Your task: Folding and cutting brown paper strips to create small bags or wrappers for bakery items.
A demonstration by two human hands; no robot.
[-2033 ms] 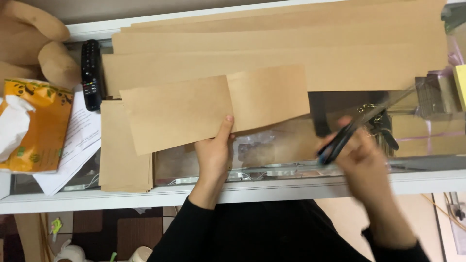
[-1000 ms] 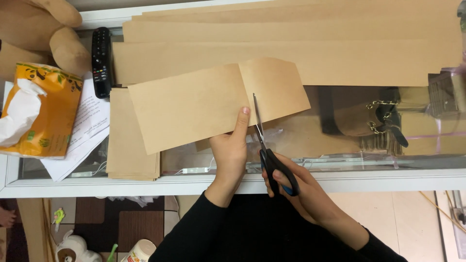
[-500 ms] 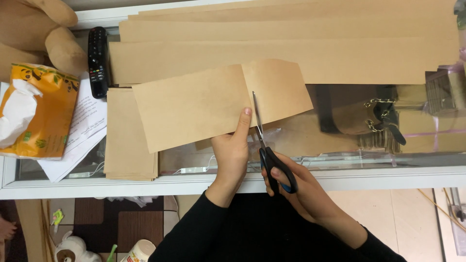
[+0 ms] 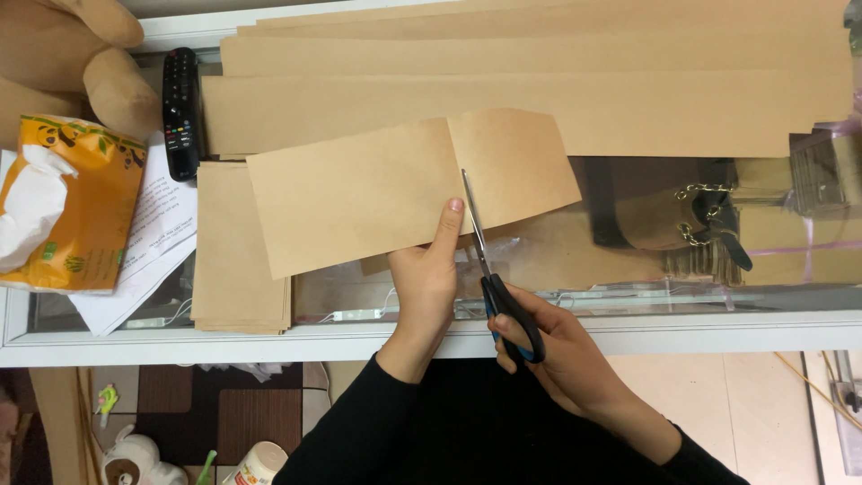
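The left hand [image 4: 426, 274] holds a brown kraft paper sheet [image 4: 359, 193] from below, the thumb pressed flat on top of the sheet near its lower edge and the other fingers hidden under it. The sheet is lifted a little above the glass table top [image 4: 628, 269] and lies tilted, with its right end higher. The right hand [image 4: 561, 350] is closed around the blue and black handles of a pair of scissors [image 4: 489, 269], with fingers through the loops. The blades point away from the person and are nearly closed, and they stand in the paper just to the right of the left thumb, along a fold line that divides the sheet in 2 parts.

Behind the sheet, 3 long strips of the same brown paper [image 4: 539, 81] lie across the table, one partly over the other. A small stack of cut brown pieces [image 4: 233, 251] rests to the left, partly under the held sheet. Further left there is a black remote control [image 4: 182, 112], an orange tissue pack [image 4: 67, 202] lying on white printed papers [image 4: 157, 242], and a part of a tan plush toy [image 4: 81, 54].
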